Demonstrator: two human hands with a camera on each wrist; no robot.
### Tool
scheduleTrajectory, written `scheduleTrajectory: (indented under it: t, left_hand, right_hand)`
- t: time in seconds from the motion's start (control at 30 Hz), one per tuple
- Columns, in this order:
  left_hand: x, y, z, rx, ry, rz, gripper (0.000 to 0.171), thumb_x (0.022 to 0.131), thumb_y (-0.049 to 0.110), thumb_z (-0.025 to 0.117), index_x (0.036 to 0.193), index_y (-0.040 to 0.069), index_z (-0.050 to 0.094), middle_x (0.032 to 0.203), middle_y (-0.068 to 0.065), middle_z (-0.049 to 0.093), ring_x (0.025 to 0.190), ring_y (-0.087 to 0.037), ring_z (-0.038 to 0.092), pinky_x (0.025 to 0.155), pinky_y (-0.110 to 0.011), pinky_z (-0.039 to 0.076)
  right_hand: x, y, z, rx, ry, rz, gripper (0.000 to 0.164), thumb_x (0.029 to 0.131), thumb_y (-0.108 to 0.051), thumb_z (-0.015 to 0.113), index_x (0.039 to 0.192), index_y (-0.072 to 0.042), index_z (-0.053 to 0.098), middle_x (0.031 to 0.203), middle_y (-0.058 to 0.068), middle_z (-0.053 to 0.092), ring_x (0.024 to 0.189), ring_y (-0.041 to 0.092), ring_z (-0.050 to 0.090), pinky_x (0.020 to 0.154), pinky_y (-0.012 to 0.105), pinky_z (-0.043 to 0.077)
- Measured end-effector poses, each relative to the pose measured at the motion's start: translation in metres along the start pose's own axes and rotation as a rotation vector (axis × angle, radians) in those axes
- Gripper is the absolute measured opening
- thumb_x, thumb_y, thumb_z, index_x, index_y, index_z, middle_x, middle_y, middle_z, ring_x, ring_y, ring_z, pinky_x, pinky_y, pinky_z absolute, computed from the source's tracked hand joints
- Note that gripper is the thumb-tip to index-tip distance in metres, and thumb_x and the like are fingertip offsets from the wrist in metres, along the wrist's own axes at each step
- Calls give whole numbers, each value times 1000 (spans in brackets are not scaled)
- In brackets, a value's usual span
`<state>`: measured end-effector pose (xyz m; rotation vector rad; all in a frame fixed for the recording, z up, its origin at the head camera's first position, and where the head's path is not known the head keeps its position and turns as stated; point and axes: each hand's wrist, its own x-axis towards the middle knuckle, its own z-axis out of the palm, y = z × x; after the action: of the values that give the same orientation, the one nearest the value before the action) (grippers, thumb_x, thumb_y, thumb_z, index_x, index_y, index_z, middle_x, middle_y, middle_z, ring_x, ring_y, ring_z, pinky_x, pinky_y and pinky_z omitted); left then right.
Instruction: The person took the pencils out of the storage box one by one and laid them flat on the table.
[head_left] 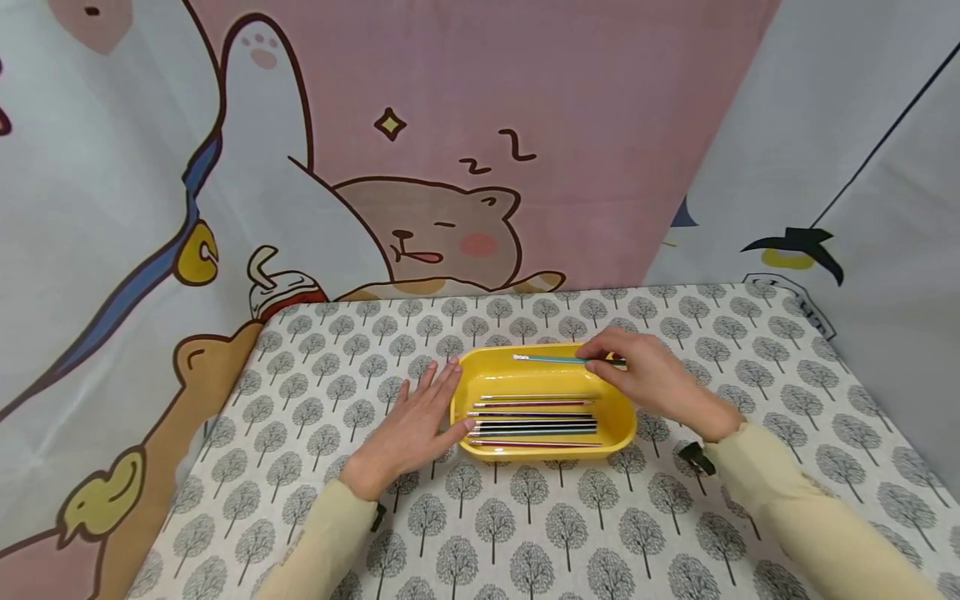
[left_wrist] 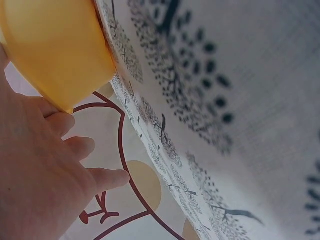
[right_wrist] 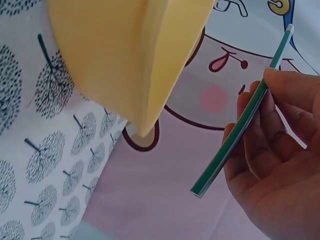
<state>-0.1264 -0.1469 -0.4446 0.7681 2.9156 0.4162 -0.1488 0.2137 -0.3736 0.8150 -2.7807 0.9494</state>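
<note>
A yellow plastic basin (head_left: 543, 454) sits on the cloth, with several pencils (head_left: 534, 427) lying side by side along its near half. My right hand (head_left: 648, 371) pinches a green pencil (head_left: 551, 359) between thumb and fingers over the basin's far right side; its white tip points left. In the right wrist view the green pencil (right_wrist: 235, 127) slants across the fingers, beside the basin's outer wall (right_wrist: 107, 60). My left hand (head_left: 412, 425) rests at the basin's left end, fingers spread and extended, thumb over the rim. The left wrist view shows those fingers (left_wrist: 82, 147) beside the basin wall (left_wrist: 60, 50).
A white cloth printed with grey trees (head_left: 487, 533) covers the table. Behind it hangs a pink and white curtain with cartoon animals (head_left: 450, 225). A grey-white fabric wall (head_left: 892, 208) stands at the right. Dark bands show at both sleeve cuffs.
</note>
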Motion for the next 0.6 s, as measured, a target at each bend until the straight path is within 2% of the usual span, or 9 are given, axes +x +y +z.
scheduleTrajectory:
  t: [0.3, 0.47, 0.6]
  left_hand:
    - [0, 0, 0, -1, 4, 8, 87, 105, 68, 31, 166, 13, 4, 171, 2, -5, 159, -32, 5, 123, -67, 14]
    - [0, 0, 0, 3, 6, 8, 87, 104, 70, 28, 166, 13, 5, 171, 3, -4, 159, -31, 4, 123, -66, 14]
    - [-1, 0, 1, 3, 14, 7, 87, 104, 69, 30, 166, 13, 6, 172, 1, -1, 159, -33, 8, 123, -67, 15]
  right_hand:
    - [-17, 7, -14, -51, 51, -2, 21, 95, 0, 72, 112, -11, 77, 110, 1, 73, 96, 19, 68, 80, 42, 60]
    - [-27, 13, -21, -74, 81, 24, 19, 96, -4, 73, 113, -12, 77, 111, 0, 73, 94, 17, 67, 77, 43, 61]
    - [-35, 20, -25, -92, 93, 44, 19, 97, -7, 73, 114, -14, 76, 109, -2, 73, 90, 13, 66, 74, 36, 60]
